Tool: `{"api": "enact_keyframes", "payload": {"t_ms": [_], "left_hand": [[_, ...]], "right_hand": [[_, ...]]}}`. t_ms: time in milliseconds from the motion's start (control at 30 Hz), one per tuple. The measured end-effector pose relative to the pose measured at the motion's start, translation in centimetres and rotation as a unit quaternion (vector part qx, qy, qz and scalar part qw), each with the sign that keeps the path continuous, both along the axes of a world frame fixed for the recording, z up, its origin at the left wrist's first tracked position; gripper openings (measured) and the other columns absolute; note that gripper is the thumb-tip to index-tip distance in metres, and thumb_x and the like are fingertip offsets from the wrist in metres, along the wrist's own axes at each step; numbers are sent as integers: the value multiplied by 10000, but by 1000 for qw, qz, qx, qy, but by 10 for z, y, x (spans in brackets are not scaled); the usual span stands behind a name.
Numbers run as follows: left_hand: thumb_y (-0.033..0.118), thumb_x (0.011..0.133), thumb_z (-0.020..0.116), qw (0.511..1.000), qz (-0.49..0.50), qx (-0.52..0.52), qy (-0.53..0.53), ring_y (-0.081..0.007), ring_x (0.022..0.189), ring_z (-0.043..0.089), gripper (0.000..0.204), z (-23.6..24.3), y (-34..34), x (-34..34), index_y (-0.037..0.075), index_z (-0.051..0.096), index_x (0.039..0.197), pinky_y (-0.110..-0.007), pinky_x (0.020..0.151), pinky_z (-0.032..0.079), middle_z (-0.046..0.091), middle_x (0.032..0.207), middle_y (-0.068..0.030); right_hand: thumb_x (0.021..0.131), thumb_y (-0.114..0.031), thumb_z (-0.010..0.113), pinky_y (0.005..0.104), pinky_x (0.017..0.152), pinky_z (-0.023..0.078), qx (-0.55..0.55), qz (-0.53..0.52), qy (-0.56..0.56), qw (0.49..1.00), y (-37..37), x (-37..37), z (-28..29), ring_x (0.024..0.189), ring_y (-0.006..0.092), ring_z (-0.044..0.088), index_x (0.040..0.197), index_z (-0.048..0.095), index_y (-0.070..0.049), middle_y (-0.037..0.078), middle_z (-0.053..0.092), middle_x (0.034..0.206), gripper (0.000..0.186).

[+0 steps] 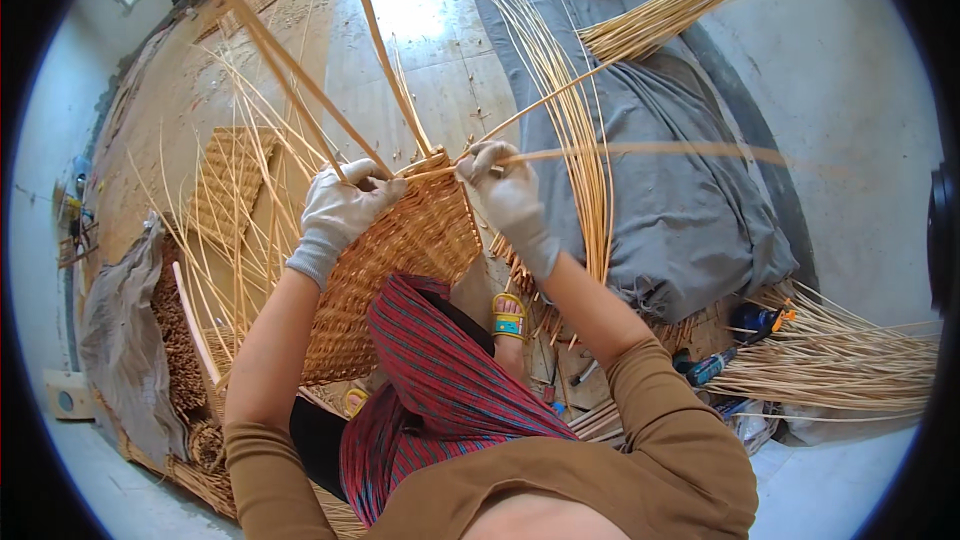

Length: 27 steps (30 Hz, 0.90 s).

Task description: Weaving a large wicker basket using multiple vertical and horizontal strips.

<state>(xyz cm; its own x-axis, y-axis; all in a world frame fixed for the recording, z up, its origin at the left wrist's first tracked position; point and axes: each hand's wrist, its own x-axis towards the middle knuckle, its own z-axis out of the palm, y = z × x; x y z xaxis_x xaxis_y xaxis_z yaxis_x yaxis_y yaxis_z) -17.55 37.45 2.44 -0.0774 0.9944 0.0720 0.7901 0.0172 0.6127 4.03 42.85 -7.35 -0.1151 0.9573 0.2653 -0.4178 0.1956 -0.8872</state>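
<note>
A brown wicker weave (390, 270), flat or slightly curved, rests against my lap, with tall upright rods (385, 50) rising from its far edge. My left hand (345, 202), in a pale work glove, pinches a thin willow rod (430, 176) at that edge. On the right, my gloved right hand (508, 198) is closed on the same rod close to the corner of the weave. The long end of the rod sweeps out to the right and is blurred. Exactly where it passes between the uprights is hidden by my fingers.
Willow rods (575, 140) lie across a grey cloth (680, 190) on the right, below a tied-looking bundle (690, 2). More rods (840, 365) and a power drill (712, 365) lie lower right. Another woven panel (230, 175) is on the floor at left, near grey cloth (125, 310).
</note>
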Motion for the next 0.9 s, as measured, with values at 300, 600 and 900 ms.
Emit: {"api": "enact_keyframes", "payload": {"t_ms": [300,600,900], "left_hand": [[323,827,804,997,31,57,-32,-188,711,626,303,0,-8,-2,88,700,987,-362,694,514,654,695,-44],[200,867,796,988,-90,125,-8,-103,627,565,475,-7,-3,2,200,642,1316,-299,595,485,688,889,-59],[365,781,860,998,9,26,61,-184,620,669,402,0,0,3,210,725,1126,-359,600,526,677,671,-58]], "right_hand": [[968,-108,603,382,885,549,303,-67,-355,882,-4,-6,98,1027,268,681,1124,666,-91,120,705,1050,169],[927,-314,688,375,942,545,333,173,-645,666,92,-81,152,1136,248,668,1332,618,-210,69,713,1175,424],[663,-334,909,452,993,495,188,63,-411,890,36,-21,29,1088,325,647,1187,601,-81,137,665,1163,659]]}}
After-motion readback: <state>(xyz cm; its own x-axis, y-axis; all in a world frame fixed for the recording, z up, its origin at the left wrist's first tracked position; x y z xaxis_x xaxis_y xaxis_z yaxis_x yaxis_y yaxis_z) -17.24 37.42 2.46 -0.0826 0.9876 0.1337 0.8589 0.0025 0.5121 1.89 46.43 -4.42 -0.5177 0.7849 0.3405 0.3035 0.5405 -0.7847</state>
